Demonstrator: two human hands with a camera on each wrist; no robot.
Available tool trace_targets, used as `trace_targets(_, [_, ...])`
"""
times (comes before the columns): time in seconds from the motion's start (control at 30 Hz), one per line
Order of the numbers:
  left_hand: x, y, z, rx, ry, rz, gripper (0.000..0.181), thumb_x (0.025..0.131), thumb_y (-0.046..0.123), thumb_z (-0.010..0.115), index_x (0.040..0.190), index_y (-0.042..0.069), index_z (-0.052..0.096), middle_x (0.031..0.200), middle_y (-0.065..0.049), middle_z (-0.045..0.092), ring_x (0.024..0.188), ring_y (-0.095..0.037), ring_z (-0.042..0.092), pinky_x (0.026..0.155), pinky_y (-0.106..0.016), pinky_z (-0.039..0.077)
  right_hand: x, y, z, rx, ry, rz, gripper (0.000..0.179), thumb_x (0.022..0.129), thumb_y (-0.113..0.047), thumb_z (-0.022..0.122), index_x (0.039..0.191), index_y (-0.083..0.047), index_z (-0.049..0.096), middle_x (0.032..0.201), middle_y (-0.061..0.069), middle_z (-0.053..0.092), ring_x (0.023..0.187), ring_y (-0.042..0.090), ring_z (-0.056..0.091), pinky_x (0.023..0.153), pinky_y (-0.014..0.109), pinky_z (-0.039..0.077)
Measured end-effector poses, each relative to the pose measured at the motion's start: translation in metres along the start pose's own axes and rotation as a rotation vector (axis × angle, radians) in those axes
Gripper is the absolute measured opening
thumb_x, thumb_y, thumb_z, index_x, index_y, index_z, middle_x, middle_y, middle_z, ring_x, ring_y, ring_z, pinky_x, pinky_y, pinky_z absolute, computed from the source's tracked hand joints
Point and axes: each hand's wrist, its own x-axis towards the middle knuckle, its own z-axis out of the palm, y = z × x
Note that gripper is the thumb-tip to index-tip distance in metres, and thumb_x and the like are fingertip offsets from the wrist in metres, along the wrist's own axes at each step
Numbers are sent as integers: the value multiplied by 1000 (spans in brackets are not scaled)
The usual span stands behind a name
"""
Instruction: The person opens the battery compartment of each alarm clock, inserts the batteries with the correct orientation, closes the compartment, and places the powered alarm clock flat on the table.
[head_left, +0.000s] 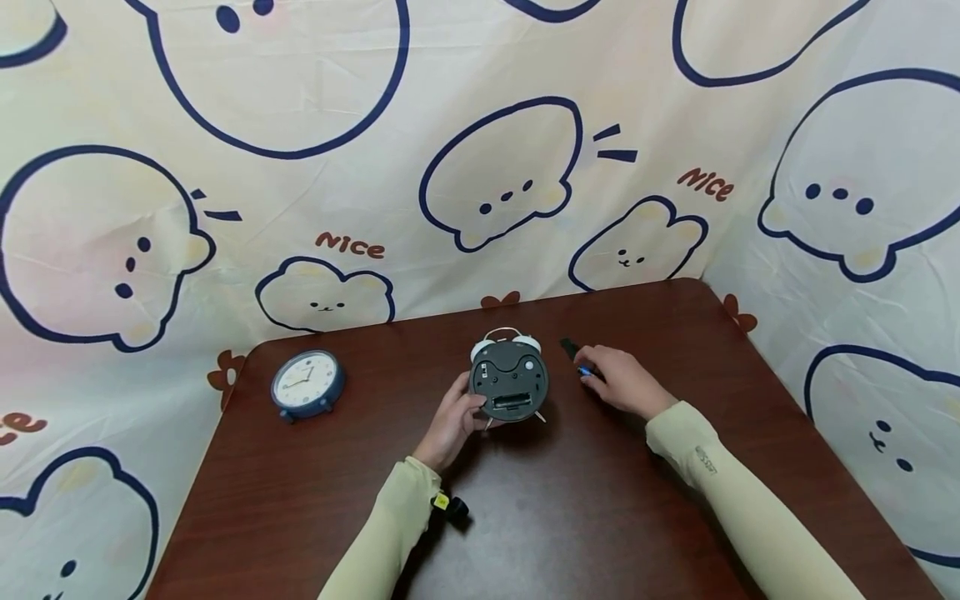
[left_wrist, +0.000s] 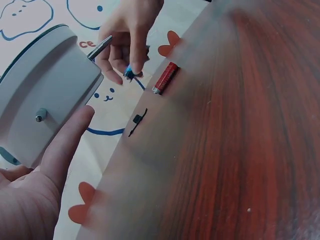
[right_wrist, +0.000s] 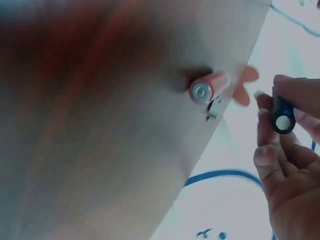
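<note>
My left hand [head_left: 452, 419] grips a white twin-bell alarm clock [head_left: 508, 375] with its dark back facing me. An uncovered battery slot [head_left: 512, 401] shows low on that back. To the right, my right hand [head_left: 624, 382] pinches a blue and dark battery [right_wrist: 283, 120] above the table. A red battery [left_wrist: 165, 78] lies on the table near that hand; I cannot make it out in the head view. Close by is a small black battery cover [left_wrist: 137, 119], also seen beyond the right fingertips in the head view.
A blue-rimmed clock [head_left: 307, 383] with a white face lies on the left of the brown table [head_left: 555, 517]. Patterned cloth [head_left: 480, 167] hangs along the table's back and sides. A dark strap device with a yellow mark [head_left: 450, 505] sits at the left wrist.
</note>
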Motion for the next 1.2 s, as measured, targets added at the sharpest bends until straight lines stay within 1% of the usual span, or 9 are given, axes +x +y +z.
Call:
trace_targets(0.1, [1, 0, -1, -1, 4, 10, 50, 100, 6, 42, 150, 1, 35, 121, -3, 67, 92, -14, 74, 82, -39, 63, -6, -9, 2, -58, 4, -41, 22, 92, -12, 79, 112, -10, 70, 97, 5, 63, 82, 20, 61, 79, 42, 59])
trace_targets(0.23, [1, 2, -1, 11, 7, 15, 51, 99, 6, 42, 150, 2, 35, 120, -1, 68, 91, -12, 73, 79, -37, 63, -9, -11, 6, -132, 3, -34, 22, 88, -13, 83, 104, -12, 69, 90, 2, 58, 74, 16, 57, 70, 35, 55])
trace_targets(0.33, [0, 2, -3, 25, 2, 18, 53, 100, 8, 44, 151, 1, 35, 118, 0, 67, 90, -11, 71, 73, -32, 60, -9, -10, 9, -147, 10, -45, 22, 87, -11, 84, 101, -11, 68, 90, 3, 60, 73, 17, 60, 69, 36, 55])
trace_targets(0.43, [-2, 3, -4, 31, -2, 24, 53, 101, 10, 45, 152, 2, 34, 117, 0, 66, 88, -10, 69, 66, -29, 54, -9, -8, 11, -150, 26, -71, 20, 87, -8, 83, 98, -10, 67, 87, 3, 63, 74, 18, 62, 69, 38, 56])
trace_targets(0.57, [-3, 4, -5, 30, -4, 29, 53, 102, 10, 45, 152, 2, 34, 115, 0, 66, 86, -11, 69, 63, -29, 51, -8, -5, 13, -170, 37, -78, 21, 86, -8, 84, 97, -9, 66, 84, 3, 65, 73, 16, 61, 69, 37, 55])
trace_targets(0.73, [-2, 4, -5, 35, -4, 23, 52, 101, 11, 45, 152, 3, 35, 114, 1, 66, 84, -10, 68, 63, -28, 51, -7, -3, 14, -203, 43, -74, 22, 86, -10, 85, 98, -8, 67, 83, 4, 66, 73, 19, 63, 69, 40, 56])
trace_targets(0.97, [-2, 4, -3, 36, -14, 0, 53, 100, 11, 46, 152, 4, 36, 115, 0, 65, 87, -10, 70, 68, -30, 56, -3, 4, 14, -142, 20, -49, 19, 88, -12, 84, 103, -10, 72, 92, 5, 69, 82, 21, 67, 78, 44, 58])
trace_targets(1.07, [-3, 5, -1, 35, -20, -5, 53, 100, 11, 47, 152, 4, 36, 114, 0, 65, 87, -10, 70, 69, -30, 57, -3, 6, 14, -111, 11, -32, 17, 89, -13, 82, 104, -11, 75, 94, 3, 68, 82, 21, 66, 79, 43, 58])
trace_targets(1.2, [-3, 6, -1, 46, -22, -9, 53, 100, 11, 46, 151, 4, 36, 115, 0, 65, 87, -10, 70, 68, -29, 57, -3, 8, 15, -104, 11, -27, 17, 90, -15, 82, 106, -11, 76, 94, 3, 65, 79, 18, 64, 77, 41, 57])
